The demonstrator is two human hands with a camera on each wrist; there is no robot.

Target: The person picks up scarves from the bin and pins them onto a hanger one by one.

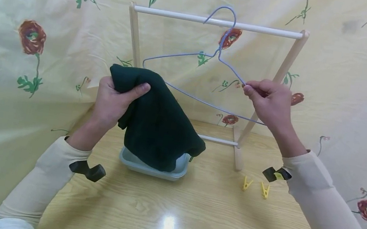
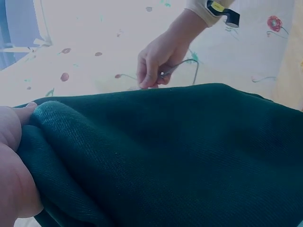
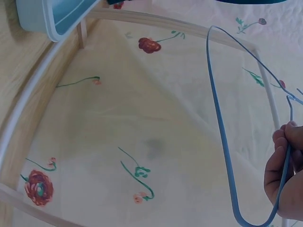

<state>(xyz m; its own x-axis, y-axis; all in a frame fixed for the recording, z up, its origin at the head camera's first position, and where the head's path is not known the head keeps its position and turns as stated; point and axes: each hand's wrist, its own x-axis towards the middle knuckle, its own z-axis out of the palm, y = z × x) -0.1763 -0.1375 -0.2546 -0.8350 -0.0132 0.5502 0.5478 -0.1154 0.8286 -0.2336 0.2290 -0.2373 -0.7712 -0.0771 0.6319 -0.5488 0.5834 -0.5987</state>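
Note:
My left hand point(image 1: 111, 102) grips a dark green cloth point(image 1: 160, 127) at its upper left, the thumb lying over a fold. The cloth hangs down in front of a pale blue tub point(image 1: 157, 173) and hides most of it. In the left wrist view the green fabric point(image 2: 165, 151) fills the lower part. My right hand point(image 1: 274, 103) pinches the right shoulder of a thin blue wire hanger point(image 1: 192, 55), held up with its hook at the top. The right wrist view shows the hanger point(image 3: 220, 118) with fingers point(image 3: 279, 165) round its wire. Cloth covers part of the hanger's left side.
Behind the hanger stands a rack with a white top bar point(image 1: 269, 30) and wooden posts point(image 1: 287, 62). Two yellow clothespins point(image 1: 247, 183) lie on the wooden table point(image 1: 211, 216) at the right. A flower-printed sheet point(image 1: 75, 29) hangs behind and at the sides.

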